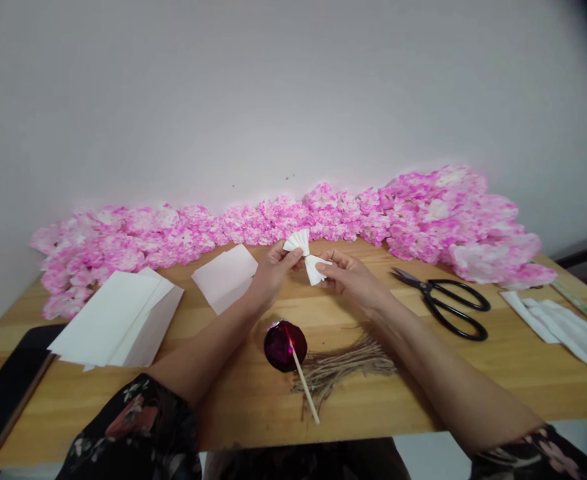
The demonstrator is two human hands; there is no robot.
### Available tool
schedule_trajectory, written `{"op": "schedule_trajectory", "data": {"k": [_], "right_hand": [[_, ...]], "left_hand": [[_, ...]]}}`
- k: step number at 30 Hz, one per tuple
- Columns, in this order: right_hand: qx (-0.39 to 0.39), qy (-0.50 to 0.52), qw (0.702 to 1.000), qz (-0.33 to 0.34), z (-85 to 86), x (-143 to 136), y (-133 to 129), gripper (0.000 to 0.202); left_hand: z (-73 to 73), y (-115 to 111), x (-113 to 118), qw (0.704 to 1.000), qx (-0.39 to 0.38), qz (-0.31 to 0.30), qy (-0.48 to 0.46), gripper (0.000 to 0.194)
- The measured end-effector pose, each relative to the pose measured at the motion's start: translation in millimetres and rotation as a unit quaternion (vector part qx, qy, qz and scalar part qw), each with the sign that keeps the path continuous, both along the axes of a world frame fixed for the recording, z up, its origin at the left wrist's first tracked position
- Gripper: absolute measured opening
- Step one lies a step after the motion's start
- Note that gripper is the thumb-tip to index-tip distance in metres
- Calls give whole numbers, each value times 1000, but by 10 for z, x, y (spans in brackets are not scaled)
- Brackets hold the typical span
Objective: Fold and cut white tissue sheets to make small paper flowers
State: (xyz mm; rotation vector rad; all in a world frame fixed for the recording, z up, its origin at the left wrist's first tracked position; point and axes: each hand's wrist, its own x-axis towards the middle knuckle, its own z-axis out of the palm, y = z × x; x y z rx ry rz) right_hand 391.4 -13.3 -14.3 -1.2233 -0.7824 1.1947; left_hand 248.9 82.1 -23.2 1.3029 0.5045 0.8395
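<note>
A white pleated paper bow (306,256), pinched narrow at its middle and fanned out at both ends, is held up over the middle of the table. My left hand (279,261) grips its upper left fan near the middle, thumb on top. On the lower right fan, my right hand (342,270) has its thumb and fingers closed. Below the hands stands a small bowl of dark magenta liquid (279,348) with a wooden stick (306,390) leaning out of it. Beside the bowl lies a bundle of brown strings (346,363), partly under my right forearm.
Pink and white paper flowers (173,233) line the table's back edge by the wall. Paper stacks (118,313) and a phone (10,387) lie left, a smaller paper stack (226,277) nearer the middle. Black scissors (428,288), white gloves (560,327) and a ruler (580,305) lie right.
</note>
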Motion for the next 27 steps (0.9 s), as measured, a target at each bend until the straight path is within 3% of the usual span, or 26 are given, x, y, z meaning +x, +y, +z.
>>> {"op": "schedule_trajectory", "data": {"k": [7, 12, 15, 19, 23, 27], "right_hand": [[23, -19, 998, -47, -41, -9, 13, 41], [30, -151, 988, -15, 3, 51, -12, 33], [29, -188, 982, -3, 52, 102, -38, 35], [-6, -122, 992, 30, 53, 105, -49, 39], [22, -21, 1000, -4, 11, 99, -30, 37], [33, 9, 999, 3, 11, 122, -24, 39]], "left_hand": [[-39, -53, 24, 997, -53, -59, 21, 34], [19, -44, 10, 997, -26, -35, 66, 24], [4, -15, 1, 992, -3, -73, 102, 23], [-31, -35, 5, 979, 60, -109, 162, 17], [18, -97, -17, 964, 145, -89, 204, 13], [75, -133, -47, 958, 211, -61, 186, 15]]}}
